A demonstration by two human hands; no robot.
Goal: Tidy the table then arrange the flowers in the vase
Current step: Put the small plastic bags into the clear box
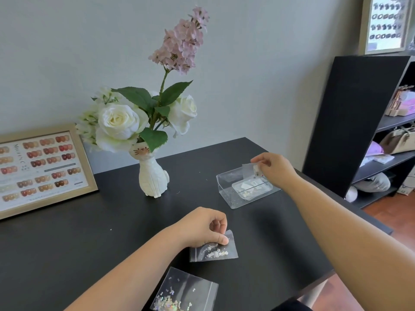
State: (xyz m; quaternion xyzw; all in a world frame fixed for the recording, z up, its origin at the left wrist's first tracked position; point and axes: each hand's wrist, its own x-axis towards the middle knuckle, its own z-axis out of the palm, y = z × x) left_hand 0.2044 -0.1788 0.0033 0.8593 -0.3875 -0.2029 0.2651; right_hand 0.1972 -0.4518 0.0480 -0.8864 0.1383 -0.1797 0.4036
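Nearest the camera, a clear zip bag of iridescent confetti (186,292) lies flat on the black table (67,243), close to the front edge and apart from both hands. Just beyond it, the left hand (202,227) rests knuckles-up, its thumb and forefinger pinching the top edge of a second small clear bag of pale sequins (214,249), which lies on the tabletop. Farther back and to the right, the right hand (274,168) reaches over a clear plastic box (226,187) and pinches a small transparent packet with a printed label (252,170) between thumb and fingertips, holding it above the box's open top. Inside the box another clear packet (251,188) lies flat. Left of the box, well apart from it, a white cat-shaped vase (153,176) stands upright on the table, already holding white roses (119,121) with green leaves and a tall pink lilac stem (182,41) that rises above them. At the left edge, a gold-framed nail colour chart (42,167) leans against the wall. A black shelving unit (350,122) stands to the right of the table.
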